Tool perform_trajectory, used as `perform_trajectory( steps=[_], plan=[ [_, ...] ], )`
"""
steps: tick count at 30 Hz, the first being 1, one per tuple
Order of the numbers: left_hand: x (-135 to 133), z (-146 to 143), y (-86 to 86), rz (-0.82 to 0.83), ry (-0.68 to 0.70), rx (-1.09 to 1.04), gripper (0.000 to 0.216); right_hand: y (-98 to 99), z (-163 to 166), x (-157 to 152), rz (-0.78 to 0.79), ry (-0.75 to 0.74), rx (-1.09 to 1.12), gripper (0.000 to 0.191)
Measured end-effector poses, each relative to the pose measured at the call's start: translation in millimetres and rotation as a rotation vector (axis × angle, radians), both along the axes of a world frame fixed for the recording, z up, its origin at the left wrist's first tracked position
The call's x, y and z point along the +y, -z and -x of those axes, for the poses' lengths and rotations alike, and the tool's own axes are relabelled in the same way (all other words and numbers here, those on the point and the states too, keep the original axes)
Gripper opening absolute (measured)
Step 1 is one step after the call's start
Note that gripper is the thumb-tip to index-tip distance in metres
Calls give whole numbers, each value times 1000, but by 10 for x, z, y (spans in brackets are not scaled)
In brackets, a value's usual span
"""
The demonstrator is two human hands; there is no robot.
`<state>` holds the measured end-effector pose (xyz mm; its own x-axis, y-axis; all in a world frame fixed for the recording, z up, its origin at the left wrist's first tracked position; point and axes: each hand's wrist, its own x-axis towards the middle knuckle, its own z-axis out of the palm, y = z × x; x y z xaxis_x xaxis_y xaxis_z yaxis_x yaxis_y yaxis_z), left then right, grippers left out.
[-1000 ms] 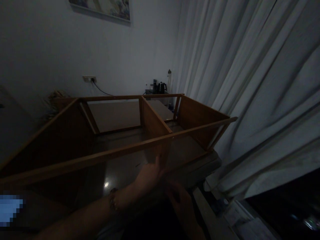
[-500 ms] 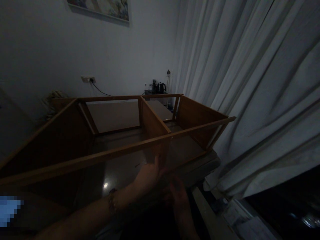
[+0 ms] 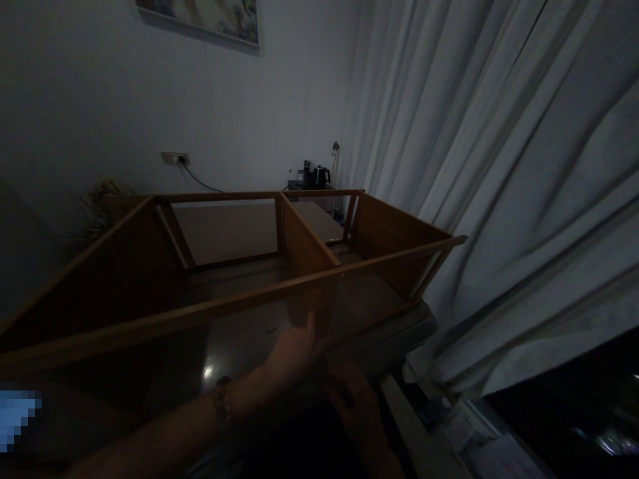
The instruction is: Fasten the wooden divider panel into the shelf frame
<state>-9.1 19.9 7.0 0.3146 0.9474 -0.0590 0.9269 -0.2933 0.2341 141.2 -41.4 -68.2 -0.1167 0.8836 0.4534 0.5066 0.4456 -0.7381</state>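
Note:
A wooden cabinet frame (image 3: pixel 244 299), with a middle divider panel (image 3: pixel 309 233) and dark glossy panels, lies across a padded, dark surface. My left hand (image 3: pixel 294 349) is at the near lower edge of the frame, below the divider. Its thumb points up against the wood, and the fingers wrap toward the edge, partly lost in shadow. Just right of it and lower is my right hand (image 3: pixel 354 399), fingers curled and fingertips close together near the padded edge. Anything between those fingertips is too dark to make out.
A long white curtain (image 3: pixel 424 133) hangs on the right. Behind the frame, a black kettle (image 3: pixel 320 176) stands on a small dark table near the wall. A cable runs from a wall socket (image 3: pixel 174 158). Boxes or papers (image 3: pixel 469 426) lie low at the right.
My right hand has shifted slightly up, its fingers curling from a looser, spread pose. My left hand stays at the same place on the frame.

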Motion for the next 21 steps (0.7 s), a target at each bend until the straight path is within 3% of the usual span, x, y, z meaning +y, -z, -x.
perform_trajectory(
  steps=[4, 7, 11, 16, 21],
  plan=[
    [-10, 11, -24, 15, 8, -20, 53, -6, 50, 0, -11, -24, 17, 19],
    [-25, 23, -53, 26, 19, -63, 54, -12, 98, 15, 10, 63, 120, 27],
    [-34, 22, -60, 37, 5, -66, 54, 30, 159, 28, 196, 193, 418, 29],
    [-30, 15, -41, 2, 30, -35, 54, 82, 250, -20, 438, 132, 850, 32],
    [-35, 20, -47, -17, 33, -44, 53, 100, 297, -48, 472, 128, 951, 29]
  ],
)
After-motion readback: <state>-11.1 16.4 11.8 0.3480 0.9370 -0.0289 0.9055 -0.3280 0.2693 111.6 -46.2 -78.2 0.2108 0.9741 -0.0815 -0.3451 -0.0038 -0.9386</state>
